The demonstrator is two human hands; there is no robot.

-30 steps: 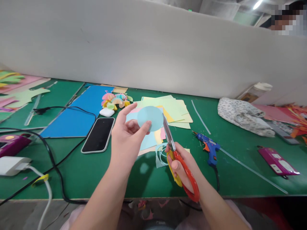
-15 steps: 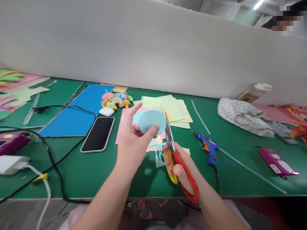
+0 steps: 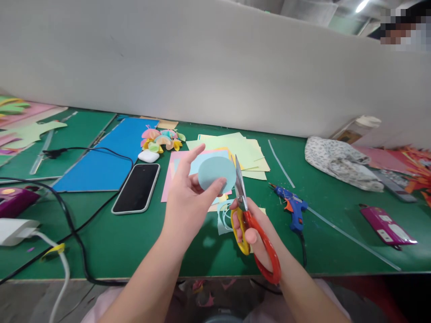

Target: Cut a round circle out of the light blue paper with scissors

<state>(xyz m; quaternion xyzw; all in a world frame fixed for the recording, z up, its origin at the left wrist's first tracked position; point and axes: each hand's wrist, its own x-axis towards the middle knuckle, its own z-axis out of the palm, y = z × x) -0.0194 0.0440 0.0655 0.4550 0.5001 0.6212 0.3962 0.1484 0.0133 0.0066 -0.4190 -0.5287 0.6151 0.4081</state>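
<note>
A pale-blue paper disc (image 3: pixel 217 170) is hovering above paper sheets (image 3: pixel 235 144), the left hand (image 3: pixel 186 195) pinching it while the right hand (image 3: pixel 266 224) is gripping red-and-yellow scissors (image 3: pixel 241 202) beside its rim, apparently trimming, any further snip calling for slow turning.

So the paper disc (image 3: pixel 215 169) is pale blue, plain, roughly round with a pretty smooth edge. It's held up in the air, pinched near its lower edge by the left grip (image 3: pixel 190 195), broad face toward the camera. The scissors (image 3: pixel 240 197) have silver blades plus one red handle loop and a smaller yellow one. They're in the right grip (image 3: pixel 259 231), tips up, blades slightly apart, right by the disc's right edge. Can't really tell if they're touching it, tbh.
</note>
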